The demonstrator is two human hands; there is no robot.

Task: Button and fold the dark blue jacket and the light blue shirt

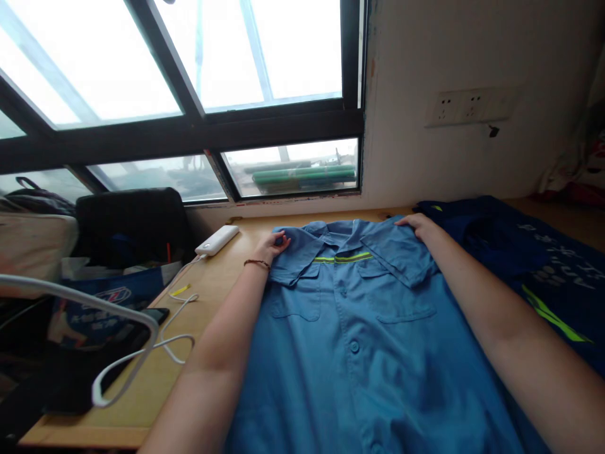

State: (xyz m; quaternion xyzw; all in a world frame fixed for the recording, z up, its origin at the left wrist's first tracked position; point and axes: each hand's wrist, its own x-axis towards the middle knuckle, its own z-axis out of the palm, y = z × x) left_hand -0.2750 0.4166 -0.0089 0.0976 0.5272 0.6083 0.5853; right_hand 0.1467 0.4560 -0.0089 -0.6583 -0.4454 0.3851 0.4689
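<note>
A blue button-front work shirt [331, 340] lies face up on the wooden table, its collar toward the window. It has two flapped chest pockets and a yellow-green stripe across the chest. Both short sleeves are folded inward over the front. At the left shoulder edge, my left hand [273, 247] pinches the cloth, with a dark bracelet on its wrist. My right hand [416, 224] grips the opposite shoulder edge near the collar, its fingers partly hidden by the fabric.
A white power bank [217, 240] with a white cable lies left of the shirt on the table [208, 302]. Dark blue printed garments [510, 252] lie to the right. Bags [108, 302] stand at the left. A window [265, 63] and wall sockets [472, 106] are behind.
</note>
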